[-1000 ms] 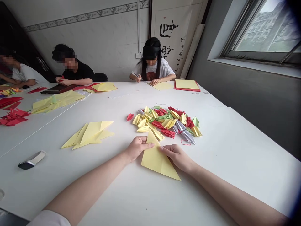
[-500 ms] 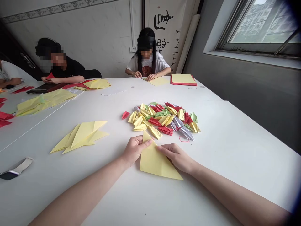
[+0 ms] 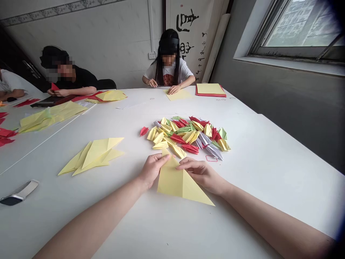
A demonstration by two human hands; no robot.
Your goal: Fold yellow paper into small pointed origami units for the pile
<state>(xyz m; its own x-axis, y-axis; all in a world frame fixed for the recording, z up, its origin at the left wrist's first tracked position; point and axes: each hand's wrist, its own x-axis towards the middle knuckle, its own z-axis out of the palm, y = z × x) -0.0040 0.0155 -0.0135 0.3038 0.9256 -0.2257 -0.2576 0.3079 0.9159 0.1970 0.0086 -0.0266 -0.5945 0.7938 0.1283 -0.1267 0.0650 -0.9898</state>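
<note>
Since half second ago: left hand [image 3: 152, 169] bit more left, yellow paper's [image 3: 172, 181] low right corner poked more right, right hand's [image 3: 203, 175] fingers straighter.

Left hand reaches in from low left, thumb on top; pinches paper near its tip. Paper between both hands, over white table [image 3: 134, 223], just this side of colourful folded-paper heap [image 3: 185, 138]. Right hand reaches in from low right, one fingertip on paper's face; cannot tell if it pinches.
</note>
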